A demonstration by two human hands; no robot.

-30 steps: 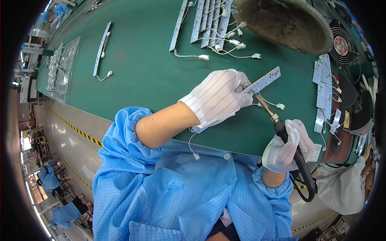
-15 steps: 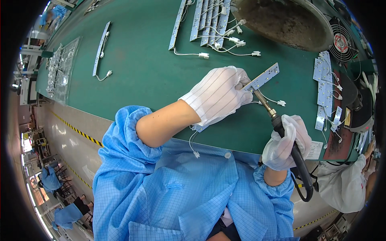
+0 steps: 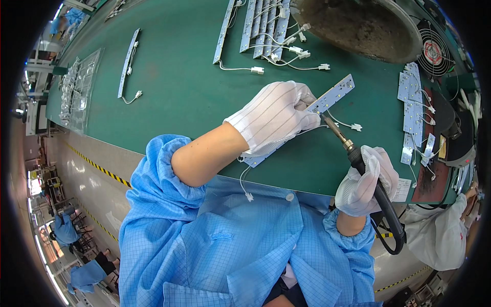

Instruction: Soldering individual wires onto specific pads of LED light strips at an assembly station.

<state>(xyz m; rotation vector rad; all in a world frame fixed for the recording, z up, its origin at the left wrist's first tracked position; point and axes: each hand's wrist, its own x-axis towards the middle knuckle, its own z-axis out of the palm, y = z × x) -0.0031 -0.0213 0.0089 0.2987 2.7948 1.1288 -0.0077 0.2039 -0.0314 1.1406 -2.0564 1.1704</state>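
Note:
Gloved in white, my left hand [image 3: 279,115] is closed on a pale LED strip board [image 3: 335,93], which slants up to the right above the green mat. White wires with a connector [image 3: 356,127] trail from the board. My right hand [image 3: 367,181], also gloved, grips a black-handled soldering iron [image 3: 382,202]. The iron's metal tip points up-left and is close to the board's lower edge beside my left fingers; whether it touches, I cannot tell. Beneath my left hand lies another LED strip [image 3: 258,157], partly hidden, with its wire and plug [image 3: 249,196] hanging at the mat's near edge.
Several wired LED strips [image 3: 263,30] lie at the far middle, beside a large dark round pan [image 3: 358,28]. A fan [image 3: 433,52] stands far right, above stacked LED boards [image 3: 411,112]. One strip [image 3: 128,64] and a clear plastic tray [image 3: 82,92] are on the left.
The soldering iron has tilted slightly, its tip drawing back a little from the board. My left hand and the board have shifted slightly up and left.

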